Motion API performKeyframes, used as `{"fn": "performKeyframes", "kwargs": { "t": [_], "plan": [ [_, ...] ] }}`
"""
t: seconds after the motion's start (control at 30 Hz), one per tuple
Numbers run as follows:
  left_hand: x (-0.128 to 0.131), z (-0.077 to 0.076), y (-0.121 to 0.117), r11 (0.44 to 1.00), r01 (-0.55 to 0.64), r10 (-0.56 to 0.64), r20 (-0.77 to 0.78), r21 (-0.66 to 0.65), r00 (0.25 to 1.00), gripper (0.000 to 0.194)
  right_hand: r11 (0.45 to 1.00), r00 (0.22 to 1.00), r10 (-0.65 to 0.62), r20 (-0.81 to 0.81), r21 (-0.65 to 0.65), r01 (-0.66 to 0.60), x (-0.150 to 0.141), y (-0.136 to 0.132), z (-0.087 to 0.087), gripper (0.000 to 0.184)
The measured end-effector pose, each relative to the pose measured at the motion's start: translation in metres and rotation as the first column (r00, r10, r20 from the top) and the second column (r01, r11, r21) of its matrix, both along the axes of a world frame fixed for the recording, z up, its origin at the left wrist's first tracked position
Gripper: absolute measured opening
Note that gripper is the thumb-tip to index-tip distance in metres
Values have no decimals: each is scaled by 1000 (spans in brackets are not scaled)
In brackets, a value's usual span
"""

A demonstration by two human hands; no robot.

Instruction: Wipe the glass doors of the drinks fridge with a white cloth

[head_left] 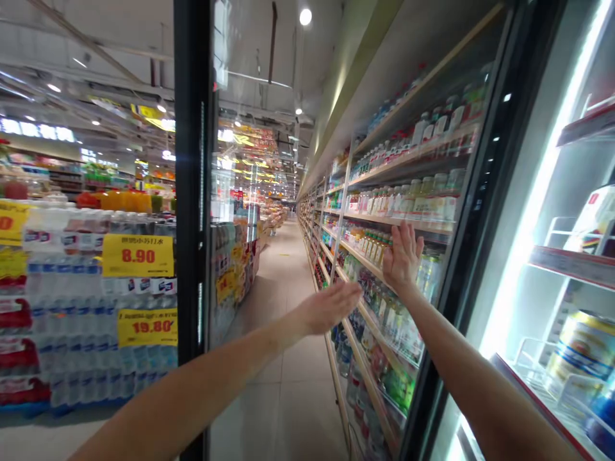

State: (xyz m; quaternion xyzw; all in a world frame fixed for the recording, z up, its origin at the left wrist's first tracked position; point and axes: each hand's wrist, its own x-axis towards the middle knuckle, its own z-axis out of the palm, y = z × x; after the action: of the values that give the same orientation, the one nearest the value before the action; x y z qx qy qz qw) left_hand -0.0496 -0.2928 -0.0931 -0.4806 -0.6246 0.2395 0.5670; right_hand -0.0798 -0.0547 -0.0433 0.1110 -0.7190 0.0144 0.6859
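A glass cooler door (192, 192) with a black frame stands open in front of me. My left hand (332, 307) reaches forward over the lower middle of the pane, fingers stretched out together and nothing held. Higher and further right, my right hand (403, 259) is raised with its fingers spread, also holding nothing. Whether either palm touches the glass, I cannot tell. Rows of bottles (427, 195) on long shelves show behind the hands, seen through or mirrored in the pane.
At right, the lit cooler interior has wire racks with cans (583, 346) and a carton (596, 214). Stacked water bottles (86, 320) with yellow price signs (138, 256) stand at left. A tiled aisle (283, 256) runs away in the middle.
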Motion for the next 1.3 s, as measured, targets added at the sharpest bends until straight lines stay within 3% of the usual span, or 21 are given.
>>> {"fn": "performKeyframes", "kwargs": {
  "t": [0.07,0.1,0.2,0.27,0.33,0.43,0.47,0.53,0.6,0.67,0.77,0.8,0.87,0.93,0.97,1.0,1.07,1.13,1.17,1.23,1.3],
  "plan": [
    [-1,-7,5,991,31,-31,-2,-133,1000,42,1000,1000,10,-5,3,-10,0,0,0,56],
    [-2,-2,6,994,13,-11,18,-108,1000,43,1000,1000,14,-11,2,-14,0,0,0,56],
    [-5,33,6,991,-61,54,60,123,997,47,1000,999,22,-23,-3,-22,0,0,0,56],
    [-7,53,6,946,-89,67,78,312,995,48,1000,1000,23,-16,-9,-23,1,-1,0,56],
    [-7,61,5,967,-43,32,47,251,998,46,1000,1000,17,0,-12,-17,2,-2,1,56],
    [-7,67,6,1000,15,-15,6,6,1000,42,1000,1000,-1,16,-10,1,3,-2,1,56],
    [-8,73,7,1000,3,-4,5,21,1000,42,1000,1000,-5,16,-8,6,3,-3,1,56],
    [-7,92,9,975,-53,50,22,215,999,43,1000,1000,-6,6,-7,6,4,-3,2,56],
    [-7,106,11,910,-92,84,40,404,996,44,1000,1000,-2,-8,-6,2,4,-3,2,56],
    [-6,108,14,934,-77,72,27,350,997,43,1000,1000,2,-14,-7,-2,4,-3,2,56],
    [-7,99,18,1000,-12,12,0,17,1000,41,1000,1000,9,-19,0,-9,4,-3,2,56],
    [-8,99,18,1000,-6,6,1,-7,1000,42,1000,1000,12,-19,0,-12,5,-3,2,56],
    [-10,105,19,989,-27,25,20,147,999,43,1000,1000,17,-19,-3,-17,5,-3,2,56],
    [-10,112,20,933,-59,45,46,356,998,45,1000,1000,19,-14,-13,-19,4,-2,1,57],
    [-10,112,22,918,-62,46,50,393,998,45,1000,1000,21,-14,-16,-21,4,-2,1,57],
    [-9,110,23,932,-51,39,42,359,998,45,1000,1000,22,-17,-14,-22,4,-2,1,57],
    [-8,103,24,991,-2,1,7,137,1000,44,1000,1000,23,-16,-6,-23,3,-1,1,58],
    [-8,102,21,999,19,-19,-10,-34,1000,42,1000,1000,25,-14,1,-25,3,0,0,59],
    [-8,107,18,1000,9,-9,-9,-19,1000,42,1000,1000,26,-11,2,-26,3,0,0,60],
    [-10,124,8,978,-34,35,0,206,999,43,1000,1000,28,-9,-5,-28,2,0,1,60],
    [-10,139,-4,881,-45,54,-6,471,999,44,999,999,31,-14,-8,-32,3,0,1,60]
  ]
}}
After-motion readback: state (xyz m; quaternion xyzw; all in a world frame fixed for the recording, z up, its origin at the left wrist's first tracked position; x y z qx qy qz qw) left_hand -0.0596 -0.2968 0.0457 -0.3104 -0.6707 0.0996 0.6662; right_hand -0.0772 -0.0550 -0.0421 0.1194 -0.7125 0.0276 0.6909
